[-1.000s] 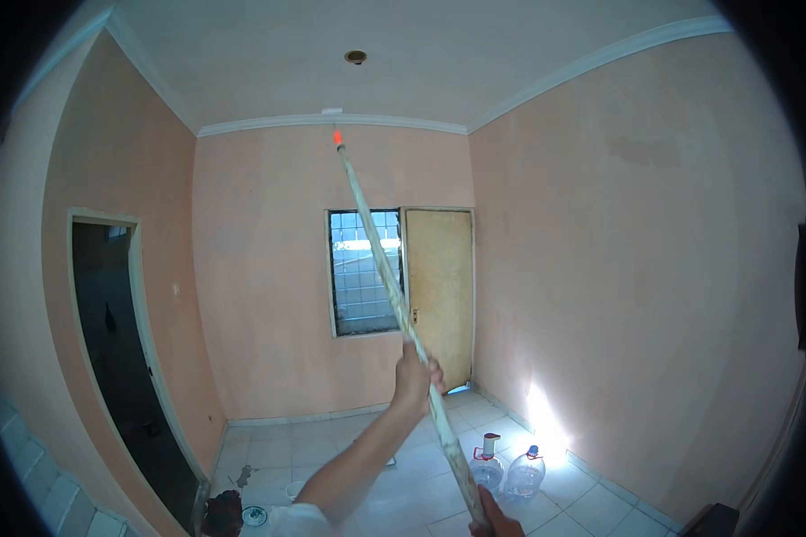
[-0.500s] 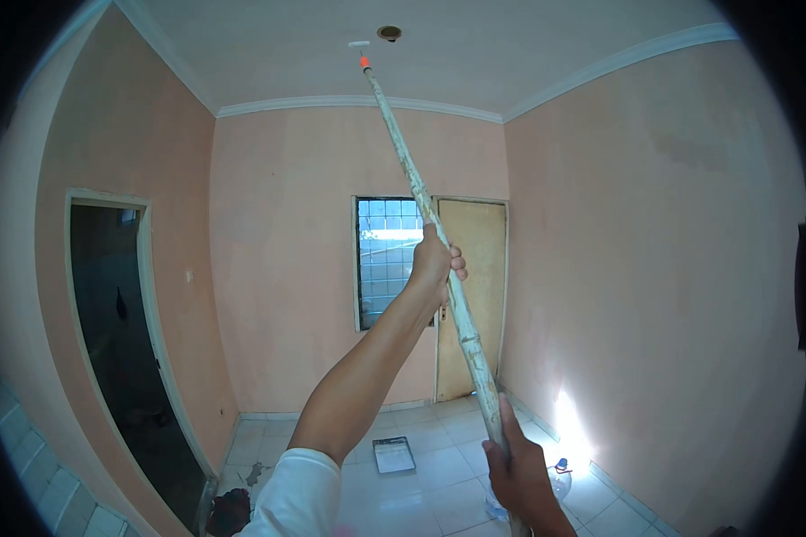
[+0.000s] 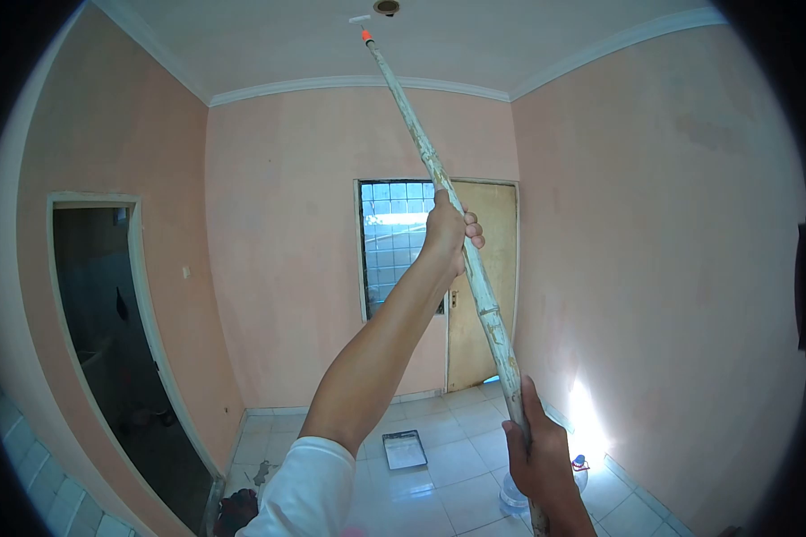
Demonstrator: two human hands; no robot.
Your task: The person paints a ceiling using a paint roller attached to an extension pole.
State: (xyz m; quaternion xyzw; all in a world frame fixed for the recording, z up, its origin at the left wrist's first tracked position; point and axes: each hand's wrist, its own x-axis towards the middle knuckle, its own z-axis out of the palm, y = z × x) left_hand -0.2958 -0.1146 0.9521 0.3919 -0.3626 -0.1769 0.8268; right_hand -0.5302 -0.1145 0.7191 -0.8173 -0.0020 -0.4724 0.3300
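Observation:
A long bamboo pole (image 3: 487, 302), spotted with pale paint, slants up from the lower right toward the ceiling. My left hand (image 3: 450, 231) wraps round it at about mid-length, in front of the window. Lower down, my right hand (image 3: 541, 446) grips the pole near its bottom end, thumb and fingers on either side. At the far tip an orange handle (image 3: 366, 36) carries a small white paint roller (image 3: 359, 19), which overlaps the ceiling beside a round light fitting (image 3: 386, 8).
A paint tray (image 3: 405, 450) lies on the tiled floor ahead. Clear plastic bottles (image 3: 513, 495) stand by my right hand. A dark bundle (image 3: 237, 512) sits at lower left, near an open doorway (image 3: 107, 349). The barred window (image 3: 394, 251) adjoins a closed door (image 3: 488, 277).
The view has tilted down slightly, so the ceiling and roller sit higher in the frame. Both hands stay on the pole and appear a little farther right.

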